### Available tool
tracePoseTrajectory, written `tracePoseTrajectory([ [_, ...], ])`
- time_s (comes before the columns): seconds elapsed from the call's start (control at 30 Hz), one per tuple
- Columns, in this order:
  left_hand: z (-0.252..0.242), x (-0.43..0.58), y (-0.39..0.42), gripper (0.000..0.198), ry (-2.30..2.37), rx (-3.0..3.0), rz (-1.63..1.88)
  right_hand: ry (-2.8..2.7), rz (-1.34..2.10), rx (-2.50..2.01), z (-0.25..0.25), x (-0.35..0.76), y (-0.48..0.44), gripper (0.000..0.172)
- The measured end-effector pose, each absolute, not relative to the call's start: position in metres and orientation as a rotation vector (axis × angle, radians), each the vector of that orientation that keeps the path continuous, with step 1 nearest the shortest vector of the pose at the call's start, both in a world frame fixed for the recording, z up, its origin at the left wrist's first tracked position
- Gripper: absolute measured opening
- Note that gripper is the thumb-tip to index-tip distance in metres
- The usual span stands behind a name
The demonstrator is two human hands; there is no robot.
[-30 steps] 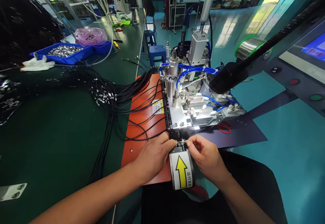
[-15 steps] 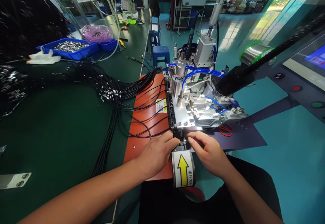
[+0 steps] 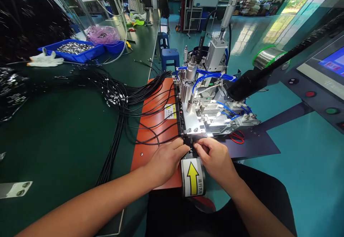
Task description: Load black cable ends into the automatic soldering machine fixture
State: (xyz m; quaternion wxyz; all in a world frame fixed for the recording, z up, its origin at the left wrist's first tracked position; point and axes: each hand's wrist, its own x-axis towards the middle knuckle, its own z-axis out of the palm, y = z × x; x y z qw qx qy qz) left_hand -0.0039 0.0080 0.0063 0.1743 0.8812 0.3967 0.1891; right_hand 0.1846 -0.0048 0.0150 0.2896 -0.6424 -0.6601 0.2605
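My left hand (image 3: 170,158) is closed in a pinch at the near end of the machine's track, and a black cable (image 3: 154,133) curves over the orange plate (image 3: 161,122) and goes out of sight behind it. A tiny pale tip shows at its fingertips. Facing it, my right hand (image 3: 216,158) pinches with thumb and forefinger; whatever lies between them is too small to make out. Both sets of fingertips almost meet over the dark track (image 3: 190,154). Just below them is a roller end with a yellow arrow label (image 3: 192,179).
Beyond my hands stands the metal machine (image 3: 209,111) with blue air tubes. Bundled black cables (image 3: 115,93) lie on the green table. Blue trays (image 3: 77,52) hold small metal parts. Red-handled scissors (image 3: 237,136), a solder spool (image 3: 268,58) and a control panel (image 3: 319,86) are right.
My right hand has moved left, bringing its fingertips closer to those of my left hand. The left hand stays nearly where it was. The view has shifted slightly.
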Motion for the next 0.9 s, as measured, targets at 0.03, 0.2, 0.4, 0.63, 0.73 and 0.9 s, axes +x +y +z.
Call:
tracePoseTrajectory([
  [0.03,0.006,-0.004,0.008,0.014,1.124,2.504,0.539,-1.763,0.676,-1.719,0.014,0.184,-0.005,0.017],
  [0.2,0.006,-0.004,0.008,0.014,1.141,2.527,0.551,-1.850,0.567,-1.686,0.011,0.185,-0.004,0.016],
  [0.4,0.005,-0.004,0.008,0.014,1.119,2.547,0.562,-1.895,0.512,-1.622,0.007,0.188,-0.007,0.012],
  [0.63,0.007,-0.003,0.008,0.014,1.138,2.574,0.547,-1.877,0.489,-1.517,0.001,0.194,-0.011,0.011],
  [0.73,0.007,-0.003,0.008,0.014,1.119,2.562,0.538,-1.848,0.516,-1.520,-0.001,0.195,-0.013,0.013],
  [0.9,0.006,-0.003,0.009,0.016,1.099,2.565,0.535,-1.722,0.634,-1.601,0.001,0.196,-0.013,0.017],
])
